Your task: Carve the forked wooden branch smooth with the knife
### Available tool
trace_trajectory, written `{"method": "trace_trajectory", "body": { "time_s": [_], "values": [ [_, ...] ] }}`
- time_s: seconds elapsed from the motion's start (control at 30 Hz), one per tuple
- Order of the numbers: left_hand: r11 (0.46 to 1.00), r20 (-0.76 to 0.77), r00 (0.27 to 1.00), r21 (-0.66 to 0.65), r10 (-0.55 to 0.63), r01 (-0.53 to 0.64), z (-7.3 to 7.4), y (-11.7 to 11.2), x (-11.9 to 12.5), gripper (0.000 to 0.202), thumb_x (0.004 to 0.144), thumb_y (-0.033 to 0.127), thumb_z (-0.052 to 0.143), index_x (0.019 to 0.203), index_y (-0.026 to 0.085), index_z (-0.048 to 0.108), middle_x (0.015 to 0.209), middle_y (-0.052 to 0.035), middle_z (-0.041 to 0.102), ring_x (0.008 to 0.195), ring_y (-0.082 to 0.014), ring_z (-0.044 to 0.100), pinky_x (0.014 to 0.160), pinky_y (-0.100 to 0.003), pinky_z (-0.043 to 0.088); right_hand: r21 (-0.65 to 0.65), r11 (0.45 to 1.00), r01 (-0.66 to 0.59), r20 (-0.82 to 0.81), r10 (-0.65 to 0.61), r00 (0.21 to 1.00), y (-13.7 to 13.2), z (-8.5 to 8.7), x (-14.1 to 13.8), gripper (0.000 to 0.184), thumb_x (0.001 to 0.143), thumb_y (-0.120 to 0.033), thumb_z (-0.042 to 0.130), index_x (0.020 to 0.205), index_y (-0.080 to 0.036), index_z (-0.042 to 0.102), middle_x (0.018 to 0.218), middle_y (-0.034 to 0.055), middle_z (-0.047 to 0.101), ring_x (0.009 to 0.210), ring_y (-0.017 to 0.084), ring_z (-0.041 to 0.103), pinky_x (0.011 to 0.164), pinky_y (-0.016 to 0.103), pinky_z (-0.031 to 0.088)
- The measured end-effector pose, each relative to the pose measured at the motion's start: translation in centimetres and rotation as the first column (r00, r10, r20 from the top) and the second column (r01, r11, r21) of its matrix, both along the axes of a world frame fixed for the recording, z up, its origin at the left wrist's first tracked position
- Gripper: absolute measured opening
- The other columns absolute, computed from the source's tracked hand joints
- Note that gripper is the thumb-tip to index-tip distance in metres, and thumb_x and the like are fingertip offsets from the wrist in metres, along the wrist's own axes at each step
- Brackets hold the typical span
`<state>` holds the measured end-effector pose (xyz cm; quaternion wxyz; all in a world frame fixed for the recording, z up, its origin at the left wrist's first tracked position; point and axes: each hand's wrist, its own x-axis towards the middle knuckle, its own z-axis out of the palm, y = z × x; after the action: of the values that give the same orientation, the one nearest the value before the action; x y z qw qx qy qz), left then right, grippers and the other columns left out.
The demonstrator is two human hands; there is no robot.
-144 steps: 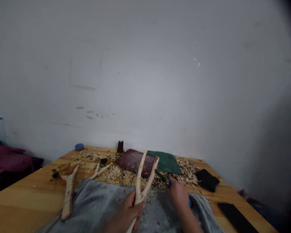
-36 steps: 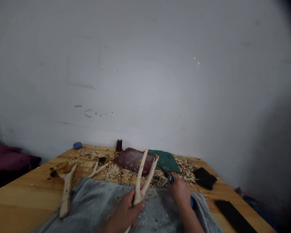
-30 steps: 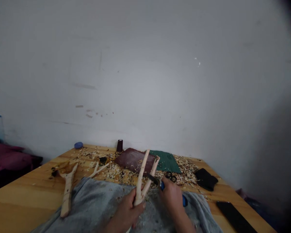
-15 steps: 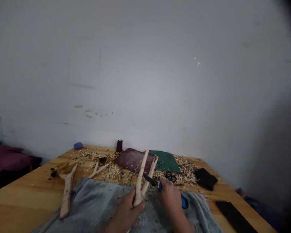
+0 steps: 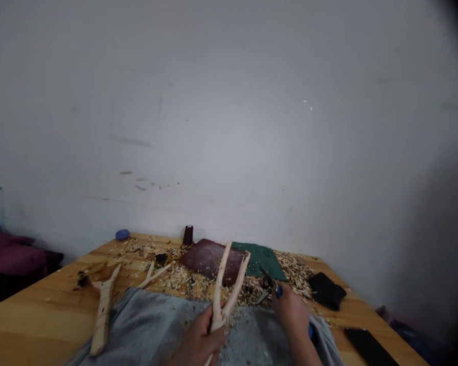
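Observation:
My left hand is wrapped round the lower stem of a peeled, forked stick, whose two prongs point up and away from me. In my right hand is a blue-handled knife, its dark blade pointing up and left, apart from the stick. Both hands are over a grey cloth. Left of them lies another forked piece of wood, partly on the cloth, with a smaller forked twig behind it.
Wood shavings cover the back of the wooden table. Among them lie a maroon sheet and a green sheet. A thread spool and a blue round object stand behind. At right are a black item and a phone.
My right hand has moved the knife right, away from the stick's prong. The left hand keeps its hold on the stick. The whole view has shifted slightly.

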<state>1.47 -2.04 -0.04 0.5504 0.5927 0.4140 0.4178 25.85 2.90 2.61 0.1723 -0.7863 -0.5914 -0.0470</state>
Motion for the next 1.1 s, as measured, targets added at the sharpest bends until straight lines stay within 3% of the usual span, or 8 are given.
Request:
{"method": "trace_trajectory", "body": {
  "time_s": [0.23, 0.47, 0.57, 0.63, 0.8, 0.93, 1.1],
  "values": [
    [1.000, 0.032, 0.999, -0.020, 0.008, -0.007, 0.8, -0.5, -0.1, 0.064, 0.072, 0.056, 0.063, 0.122, 0.019, 0.051, 0.054, 0.0099, 0.045, 0.033, -0.0061, 0.035, 0.035, -0.021, 0.025, 0.017, 0.967, -0.254, 0.040, 0.253, 0.967, -1.4, -0.7, -5.1, 0.021, 0.088, -0.024, 0.049, 0.100, -0.024, 0.066, 0.093, 0.0059, 0.074, 0.087, 0.021, 0.069, 0.071, 0.025, 0.043],
    [0.992, 0.159, 0.985, -0.100, -0.059, 0.076, 0.0, -0.2, -0.3, 0.075, 0.068, 0.057, 0.064, 0.129, 0.017, 0.046, 0.052, 0.0097, 0.050, 0.029, -0.0056, 0.034, 0.033, -0.021, 0.019, -0.014, 0.998, -0.056, -0.011, 0.056, 0.998, -0.5, 0.0, -2.5, 0.027, 0.094, -0.035, 0.043, 0.103, -0.024, 0.065, 0.096, 0.0079, 0.074, 0.089, 0.023, 0.069, 0.067, 0.026, 0.042],
    [0.991, 0.199, 0.979, -0.115, -0.043, 0.067, -0.1, -0.1, -0.2, 0.071, 0.071, 0.055, 0.064, 0.129, 0.018, 0.045, 0.051, 0.0100, 0.051, 0.028, -0.0061, 0.034, 0.032, -0.020, 0.020, 0.015, 0.992, -0.127, -0.014, 0.127, 0.992, -0.9, 0.0, -3.0, 0.021, 0.091, -0.031, 0.048, 0.102, -0.025, 0.065, 0.098, 0.0065, 0.074, 0.089, 0.021, 0.069, 0.068, 0.024, 0.041],
    [0.993, 0.207, 0.978, -0.105, -0.031, 0.053, -0.2, 0.0, -0.3, 0.063, 0.074, 0.053, 0.064, 0.124, 0.019, 0.047, 0.050, 0.0102, 0.051, 0.028, -0.0063, 0.036, 0.032, -0.020, 0.021, 0.043, 0.970, -0.239, -0.017, 0.240, 0.971, -1.7, -0.3, -4.7, 0.017, 0.088, -0.026, 0.051, 0.098, -0.025, 0.065, 0.095, 0.0045, 0.074, 0.088, 0.019, 0.068, 0.070, 0.023, 0.040],
    [0.994, 0.236, 0.966, -0.071, 0.101, -0.087, -0.7, 0.8, -0.6, 0.042, 0.071, 0.057, 0.067, 0.088, 0.021, 0.051, 0.050, 0.0103, 0.048, 0.028, -0.0044, 0.035, 0.030, -0.018, 0.024, 0.008, 0.908, -0.418, -0.001, 0.418, 0.908, -3.7, -1.0, -8.9, 0.017, 0.080, -0.019, 0.054, 0.091, -0.022, 0.066, 0.090, 0.0060, 0.074, 0.084, 0.020, 0.068, 0.069, 0.023, 0.040],
    [0.990, 0.219, 0.967, -0.075, 0.131, -0.117, -0.8, 0.9, -0.5, 0.043, 0.070, 0.057, 0.068, 0.087, 0.021, 0.051, 0.048, 0.0109, 0.046, 0.028, -0.0045, 0.034, 0.030, -0.018, 0.024, -0.016, 0.935, -0.353, 0.019, 0.354, 0.935, -3.4, -0.5, -8.3, 0.021, 0.082, -0.017, 0.051, 0.096, -0.022, 0.066, 0.092, 0.0075, 0.073, 0.084, 0.021, 0.068, 0.069, 0.025, 0.041],
    [0.995, 0.167, 0.982, -0.066, 0.090, -0.079, -0.3, 0.3, -0.4, 0.049, 0.075, 0.052, 0.063, 0.111, 0.020, 0.051, 0.048, 0.0107, 0.046, 0.029, -0.0067, 0.036, 0.031, -0.020, 0.022, -0.054, 0.970, -0.236, 0.029, 0.238, 0.971, -2.2, -0.1, -5.8, 0.021, 0.087, -0.022, 0.048, 0.099, -0.021, 0.066, 0.091, 0.0092, 0.074, 0.084, 0.022, 0.069, 0.068, 0.026, 0.042]
  ]
}}
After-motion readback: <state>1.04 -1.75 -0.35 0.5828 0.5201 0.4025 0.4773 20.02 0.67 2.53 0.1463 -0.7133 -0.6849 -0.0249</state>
